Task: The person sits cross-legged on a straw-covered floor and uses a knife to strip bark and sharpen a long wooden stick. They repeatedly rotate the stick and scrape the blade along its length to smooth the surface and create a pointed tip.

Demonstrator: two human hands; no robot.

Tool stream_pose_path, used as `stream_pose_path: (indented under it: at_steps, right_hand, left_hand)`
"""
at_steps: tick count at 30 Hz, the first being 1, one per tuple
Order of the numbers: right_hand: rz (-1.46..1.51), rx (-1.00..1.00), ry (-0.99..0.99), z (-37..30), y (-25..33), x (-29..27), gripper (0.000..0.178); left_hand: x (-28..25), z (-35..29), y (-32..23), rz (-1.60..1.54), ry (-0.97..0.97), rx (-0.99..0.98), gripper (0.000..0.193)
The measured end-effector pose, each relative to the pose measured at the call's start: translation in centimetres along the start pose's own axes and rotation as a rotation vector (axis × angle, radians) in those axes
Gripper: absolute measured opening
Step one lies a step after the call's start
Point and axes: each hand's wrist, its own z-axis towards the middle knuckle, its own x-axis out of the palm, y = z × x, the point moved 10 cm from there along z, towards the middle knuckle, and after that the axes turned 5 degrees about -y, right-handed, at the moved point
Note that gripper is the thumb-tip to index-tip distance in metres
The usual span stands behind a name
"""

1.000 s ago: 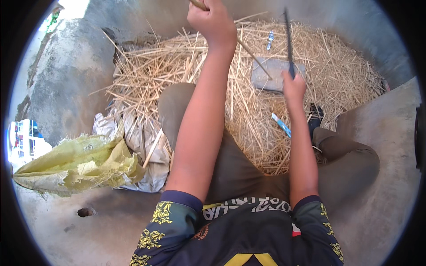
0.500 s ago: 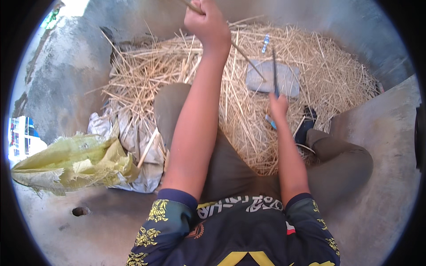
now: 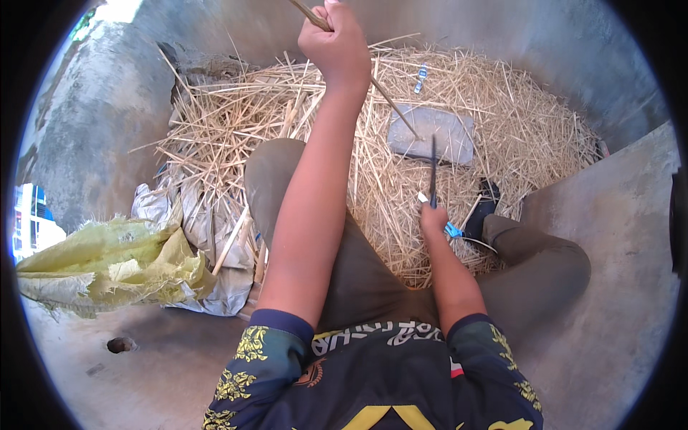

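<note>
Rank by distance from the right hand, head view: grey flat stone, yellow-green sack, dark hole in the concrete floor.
From the right hand:
1. Grey flat stone, just ahead in the straw.
2. Yellow-green sack, far left.
3. Dark hole, lower left floor, slightly beyond the sack.

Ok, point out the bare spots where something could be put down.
Bare concrete floor lies right of the right knee, and more below the yellow-green sack. Crowded: the straw pile around the grey stone, where the left hand holds a stick and the right hand a blade.
</note>
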Motion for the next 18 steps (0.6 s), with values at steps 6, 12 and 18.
stream_pose_path:
  at_steps: [6,12,18]
  right_hand:
    - [0.668,-0.199,-0.047,2.1,20.0,-16.8,0.033]
    - [1.041,-0.257,-0.272,0.2,18.1,-15.9,0.031]
    - [-0.041,0.038,0.069,-1.2,2.4,-1.2,0.047]
  left_hand:
    - [1.6,-0.4,1.3,-0.307,0.234,-0.301,0.039]
    - [3.3,-1.9,0.9,-0.474,0.353,-0.509,0.039]
    - [3.5,-1.0,0.3,-0.284,0.284,-0.378,0.037]
